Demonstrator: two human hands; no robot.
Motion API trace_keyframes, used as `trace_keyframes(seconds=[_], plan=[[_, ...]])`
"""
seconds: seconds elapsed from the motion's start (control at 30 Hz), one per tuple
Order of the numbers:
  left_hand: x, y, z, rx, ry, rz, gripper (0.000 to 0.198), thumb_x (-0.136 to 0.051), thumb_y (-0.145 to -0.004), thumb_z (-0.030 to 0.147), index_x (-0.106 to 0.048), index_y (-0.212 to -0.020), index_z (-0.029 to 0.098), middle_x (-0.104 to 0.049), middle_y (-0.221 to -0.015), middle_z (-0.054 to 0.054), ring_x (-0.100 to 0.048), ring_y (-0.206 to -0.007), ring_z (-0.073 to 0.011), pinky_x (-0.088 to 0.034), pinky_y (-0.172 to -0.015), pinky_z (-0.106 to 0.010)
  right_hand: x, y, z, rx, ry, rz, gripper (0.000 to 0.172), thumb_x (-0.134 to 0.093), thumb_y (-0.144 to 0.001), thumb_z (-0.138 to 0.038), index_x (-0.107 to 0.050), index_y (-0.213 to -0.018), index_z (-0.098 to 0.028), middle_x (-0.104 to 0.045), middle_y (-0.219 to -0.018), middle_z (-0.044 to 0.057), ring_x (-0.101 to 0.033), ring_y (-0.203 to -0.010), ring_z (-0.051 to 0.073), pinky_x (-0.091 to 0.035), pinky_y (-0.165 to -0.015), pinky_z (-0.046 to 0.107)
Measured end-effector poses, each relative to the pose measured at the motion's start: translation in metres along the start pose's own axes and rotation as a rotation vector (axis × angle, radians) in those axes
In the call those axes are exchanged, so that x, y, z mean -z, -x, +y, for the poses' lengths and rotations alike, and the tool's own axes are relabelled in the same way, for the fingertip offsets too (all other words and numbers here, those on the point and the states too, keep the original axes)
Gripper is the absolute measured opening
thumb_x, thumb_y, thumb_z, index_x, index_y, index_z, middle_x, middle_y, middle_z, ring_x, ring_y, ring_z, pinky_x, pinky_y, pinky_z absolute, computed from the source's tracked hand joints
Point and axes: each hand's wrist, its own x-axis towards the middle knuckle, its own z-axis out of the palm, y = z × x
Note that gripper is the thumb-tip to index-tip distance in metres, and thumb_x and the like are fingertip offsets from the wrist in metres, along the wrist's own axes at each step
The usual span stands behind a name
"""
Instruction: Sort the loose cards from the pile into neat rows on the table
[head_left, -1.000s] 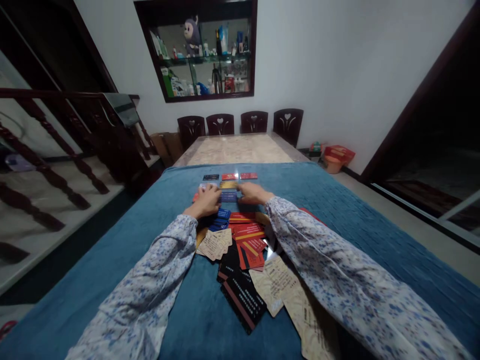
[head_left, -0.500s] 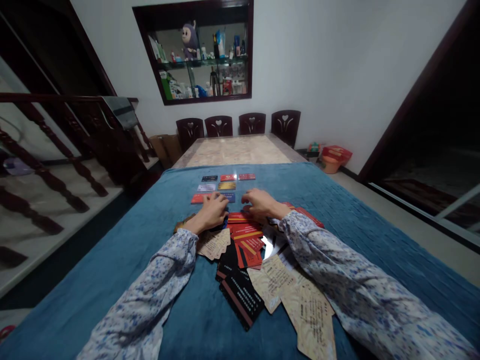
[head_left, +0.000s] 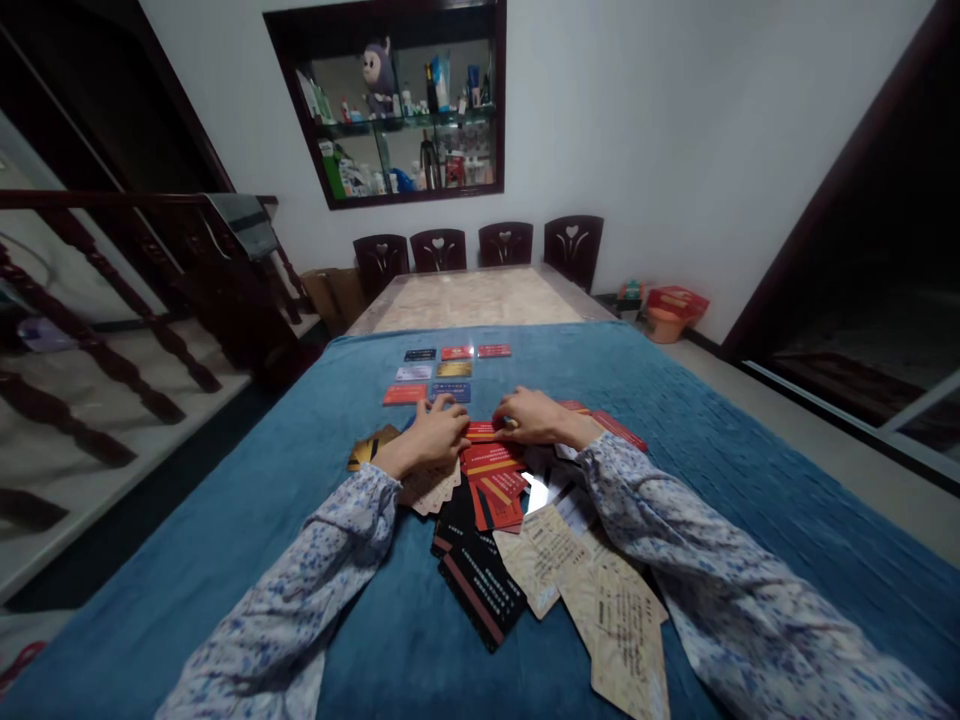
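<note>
My left hand [head_left: 435, 432] is over the left part of a loose pile of cards, its bent fingers slightly apart near a dark blue card [head_left: 450, 392]. On the far side of the pile, my right hand [head_left: 527, 415] has its fingers curled together at the right end of a red card [head_left: 480, 431]. More red cards [head_left: 495, 462] fan out between the hands. Nearer me are black cards [head_left: 484, 595] and beige printed cards [head_left: 622, 630]. Gold cards [head_left: 369, 447] stick out left of my left hand. What lies under both palms is hidden.
Beyond the hands, several cards lie in short rows, with a red one [head_left: 405, 394], a gold one [head_left: 454, 369] and a black one [head_left: 420, 355] among them. A blue cloth [head_left: 247, 520] covers the near table. Dark chairs [head_left: 506, 243] stand at the far end.
My left hand has drawn back towards me from the dark blue card in the nearest row. My right hand has lowered to the pile and its fingers have curled in.
</note>
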Motion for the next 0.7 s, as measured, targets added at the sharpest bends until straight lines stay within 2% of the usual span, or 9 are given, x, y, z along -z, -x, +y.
trace_keyframes(seconds=[0.2,0.4,0.7], plan=[[-0.007,-0.001,-0.003,-0.014,0.009,0.018,0.022,-0.055,-0.095,0.023,-0.070,-0.112,0.022,-0.063,-0.141,-0.012,-0.039,-0.139,-0.0377,-0.037,-0.100,-0.058,0.003,0.003,-0.001,0.017,0.006,-0.028,0.031,-0.063,-0.094,-0.039,-0.079,-0.119,-0.029,-0.074,-0.130,0.008,-0.061,-0.122,0.030,-0.049,-0.093,0.034],[-0.017,-0.005,-0.008,0.000,0.021,0.059,0.021,-0.058,-0.092,0.023,-0.074,-0.105,0.022,-0.067,-0.133,-0.011,-0.041,-0.137,-0.0378,-0.035,-0.099,-0.056,0.004,0.005,0.001,0.030,0.030,-0.030,0.033,-0.062,-0.095,-0.045,-0.081,-0.116,-0.028,-0.077,-0.122,0.009,-0.062,-0.122,0.029,-0.049,-0.093,0.033],[-0.022,-0.006,-0.012,-0.093,0.035,0.115,0.021,-0.054,-0.092,0.020,-0.074,-0.086,0.020,-0.075,-0.115,-0.010,-0.043,-0.133,-0.0364,-0.033,-0.097,-0.055,-0.001,0.001,0.007,0.092,0.025,0.010,0.028,-0.066,-0.092,-0.037,-0.083,-0.113,-0.028,-0.080,-0.114,0.008,-0.070,-0.109,0.024,-0.050,-0.081,0.026]])
